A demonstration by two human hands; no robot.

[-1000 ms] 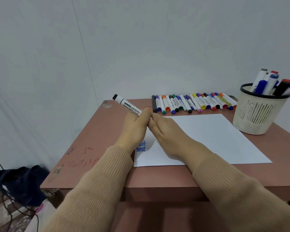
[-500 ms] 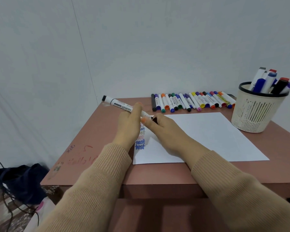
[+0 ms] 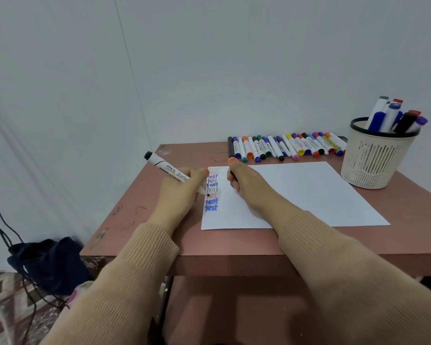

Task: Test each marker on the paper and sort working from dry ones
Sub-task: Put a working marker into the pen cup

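Uncapped white marker (image 3: 159,163) slants leftward, tip touching the paper's (image 3: 296,192) column of "test" words.

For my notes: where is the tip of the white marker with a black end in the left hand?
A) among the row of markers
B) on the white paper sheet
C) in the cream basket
B: the left hand holds the white black-ended marker tip-down on the white paper sheet.

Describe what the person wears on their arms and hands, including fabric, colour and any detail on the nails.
Both arms wear long sleeves of tan ribbed knit, the left sleeve and right sleeve ending at the wrists. The left hand and right hand are ungloved; no ring or watch shows. The visible fingernails are painted orange.
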